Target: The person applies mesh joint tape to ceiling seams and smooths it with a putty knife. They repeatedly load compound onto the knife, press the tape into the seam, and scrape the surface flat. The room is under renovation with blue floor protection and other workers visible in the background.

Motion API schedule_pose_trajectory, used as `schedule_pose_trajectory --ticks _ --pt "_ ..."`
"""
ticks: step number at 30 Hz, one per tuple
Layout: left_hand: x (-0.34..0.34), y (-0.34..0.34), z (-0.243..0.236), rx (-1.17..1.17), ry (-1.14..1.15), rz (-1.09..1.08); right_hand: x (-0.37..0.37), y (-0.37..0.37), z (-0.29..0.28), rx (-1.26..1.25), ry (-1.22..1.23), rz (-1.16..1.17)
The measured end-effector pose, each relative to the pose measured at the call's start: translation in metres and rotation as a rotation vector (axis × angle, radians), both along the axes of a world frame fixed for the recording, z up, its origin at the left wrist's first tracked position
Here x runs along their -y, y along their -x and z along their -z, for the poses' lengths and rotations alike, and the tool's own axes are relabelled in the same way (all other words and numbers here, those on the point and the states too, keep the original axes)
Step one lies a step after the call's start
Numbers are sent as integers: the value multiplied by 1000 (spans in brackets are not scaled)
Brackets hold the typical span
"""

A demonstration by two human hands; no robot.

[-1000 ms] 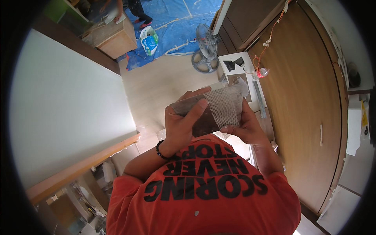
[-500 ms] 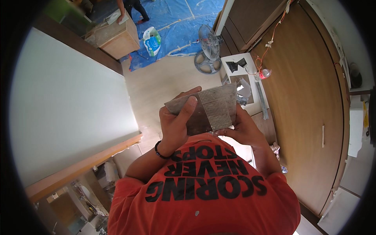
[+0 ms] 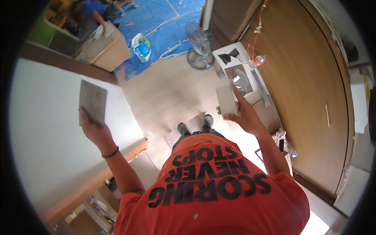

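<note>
My left hand (image 3: pixel 96 131) is raised at the left, gripping the lower end of a thin, rectangular grey plate (image 3: pixel 94 100). The plate stands nearly upright in front of a white wall panel (image 3: pixel 51 113); whether it touches the panel I cannot tell. Well apart from it, my right hand (image 3: pixel 246 113) grips a pale, off-white block-like piece (image 3: pixel 226 100), perhaps a roll, with fingers behind it and thumb at its lower end. Its exact kind does not show. No mesh pattern is visible on the plate's face towards me.
My shoes stand on a pale board (image 3: pixel 192 124). Ahead are a grey fan (image 3: pixel 199 43), a white and green bag (image 3: pixel 141 47) and a blue floor sheet (image 3: pixel 160 19). Another person leans over a wooden box (image 3: pixel 103 51). A cluttered white table (image 3: pixel 256 80) and brown doors (image 3: pixel 297 86) flank my right.
My hands were together around the grey plate, which had a mesh strip across it. They have parted: the left moved leftward with the plate, the right holds the pale piece. My feet now show.
</note>
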State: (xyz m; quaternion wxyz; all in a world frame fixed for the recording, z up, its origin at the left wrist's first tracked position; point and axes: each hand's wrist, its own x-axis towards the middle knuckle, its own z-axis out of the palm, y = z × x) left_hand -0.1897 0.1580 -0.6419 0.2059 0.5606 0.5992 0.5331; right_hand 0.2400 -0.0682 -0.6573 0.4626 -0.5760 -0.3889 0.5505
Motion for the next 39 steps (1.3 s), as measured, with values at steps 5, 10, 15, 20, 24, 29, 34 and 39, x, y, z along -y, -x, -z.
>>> schedule_pose_trajectory --ticks 5,10,15,20,24,29,34,39 --pt "11 -40 58 887 529 731 -26 13 6 -264 -257 305" --pt "31 -160 58 476 746 1425 -70 38 27 -306 -375 434" --pt "20 -195 85 258 858 1652 -90 49 53 -477 -368 548" --pt "13 -207 114 305 993 1713 -47 26 102 -395 -229 779" --pt "4 -188 164 198 1097 1454 25 -12 179 -254 -85 922" --pt "-7 -139 243 1 1297 1127 140 -77 324 348 484 747" --pt "-3 -68 323 147 1474 687 255 -163 494 557 844 789" --pt "13 -24 377 0 1377 502 293 -248 608 760 1114 854"
